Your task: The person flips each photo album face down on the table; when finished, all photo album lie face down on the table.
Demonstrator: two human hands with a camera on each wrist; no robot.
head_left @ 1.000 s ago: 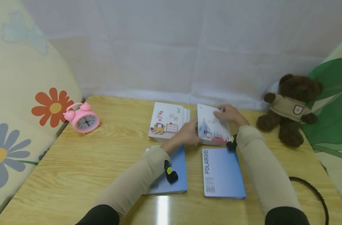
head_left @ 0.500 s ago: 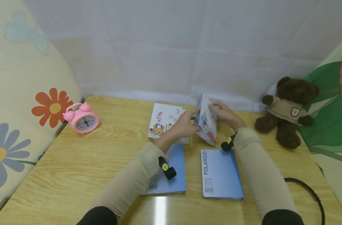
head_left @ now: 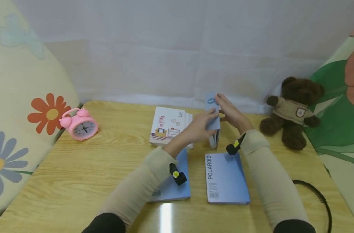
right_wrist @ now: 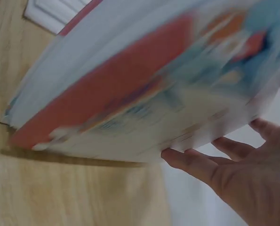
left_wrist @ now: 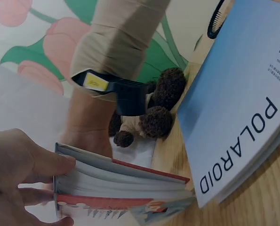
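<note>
In the head view a thick photo album (head_left: 214,125) stands on edge, its blue spine turned toward me. My left hand (head_left: 198,127) grips it at the spine. In the left wrist view the thumb is on one cover and the fingers reach the other, with pages (left_wrist: 121,178) showing between the covers. My right hand (head_left: 231,111) is at the album's right side, its fairly straight fingers (right_wrist: 196,165) touching the cover's edge in the right wrist view. To the left lies an illustrated white album (head_left: 168,124), with more covers partly showing under it.
Nearer me lie two blue albums, one marked POLAROID (head_left: 227,181) and another (head_left: 180,187) partly under my left forearm. A pink alarm clock (head_left: 83,127) stands at the left. A teddy bear (head_left: 294,111) sits back right, and a black toothed hairband (head_left: 319,197) lies front right.
The album has turned from lying flat, picture up, to standing on edge with its spine toward me. The right hand has moved from gripping its far side to touching its edge with straighter fingers.
</note>
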